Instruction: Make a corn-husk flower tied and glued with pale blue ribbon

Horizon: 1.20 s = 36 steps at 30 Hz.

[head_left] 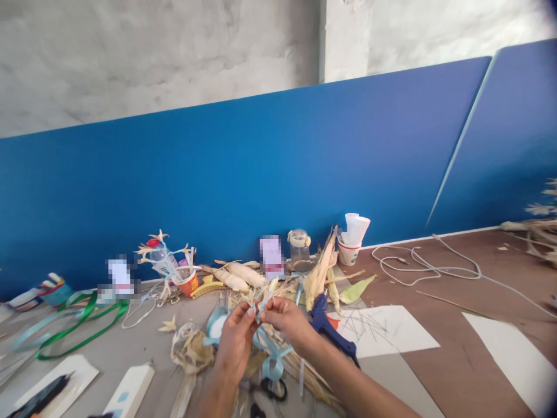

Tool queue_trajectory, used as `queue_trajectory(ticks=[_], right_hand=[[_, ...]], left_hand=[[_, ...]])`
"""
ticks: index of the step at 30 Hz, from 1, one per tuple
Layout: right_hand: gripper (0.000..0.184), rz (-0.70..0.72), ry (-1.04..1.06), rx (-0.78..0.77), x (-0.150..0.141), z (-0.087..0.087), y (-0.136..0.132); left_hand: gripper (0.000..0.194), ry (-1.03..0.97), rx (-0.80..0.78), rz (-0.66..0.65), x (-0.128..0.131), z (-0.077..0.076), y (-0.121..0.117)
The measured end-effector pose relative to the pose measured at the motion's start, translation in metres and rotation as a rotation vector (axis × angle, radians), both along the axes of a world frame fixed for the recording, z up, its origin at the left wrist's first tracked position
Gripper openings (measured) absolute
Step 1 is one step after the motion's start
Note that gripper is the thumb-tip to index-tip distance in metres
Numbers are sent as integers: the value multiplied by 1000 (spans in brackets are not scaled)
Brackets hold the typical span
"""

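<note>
My left hand (235, 339) and my right hand (285, 319) meet above the table, fingertips pinched together on a small piece made of light blue ribbon (260, 306) and dried corn husk. More light blue ribbon (273, 359) trails down in loops below my hands. Loose dried corn husks (319, 270) lie in a heap just behind them. A blue glue gun (327, 325) lies right beside my right wrist, and black-handled scissors (273, 389) lie under my forearms.
A blue partition (278, 174) runs along the back of the table. Against it stand a glass jar (299, 249), a paper cup holding white cones (350, 244) and an orange cup with husk flowers (187, 281). Green ribbon (82, 325) lies left, white cord (426, 268) and white paper sheets (387, 331) right.
</note>
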State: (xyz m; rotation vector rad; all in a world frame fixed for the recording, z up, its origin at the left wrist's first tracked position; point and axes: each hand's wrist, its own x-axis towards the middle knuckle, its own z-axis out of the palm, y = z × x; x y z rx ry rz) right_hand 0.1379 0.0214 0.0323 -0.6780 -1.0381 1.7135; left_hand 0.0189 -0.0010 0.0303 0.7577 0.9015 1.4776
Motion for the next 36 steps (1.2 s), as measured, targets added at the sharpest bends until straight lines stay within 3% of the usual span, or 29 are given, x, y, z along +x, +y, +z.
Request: queue_trajectory(ticks=[8, 16, 22, 26, 28, 32, 36], right_hand=[[20, 24, -29, 16, -3, -4, 1], [19, 8, -123, 10, 0, -1, -2], [20, 51, -103, -21, 0, -4, -1], [15, 83, -23, -30, 4, -2, 1], [12, 78, -13, -12, 7, 1, 1], [10, 63, -44, -3, 8, 3, 1], [10, 46, -82, -8, 6, 0, 1]], left_hand=[[18, -171, -81, -92, -6, 3, 0], [16, -207, -40, -105, -6, -3, 2], [15, -154, 13, -195, -7, -1, -1], [36, -155, 82, -289, -10, 3, -2], [44, -194, 73, -276, -12, 2, -1], [20, -262, 28, -219, -14, -4, 4], [9, -340, -36, -186, -15, -8, 6]])
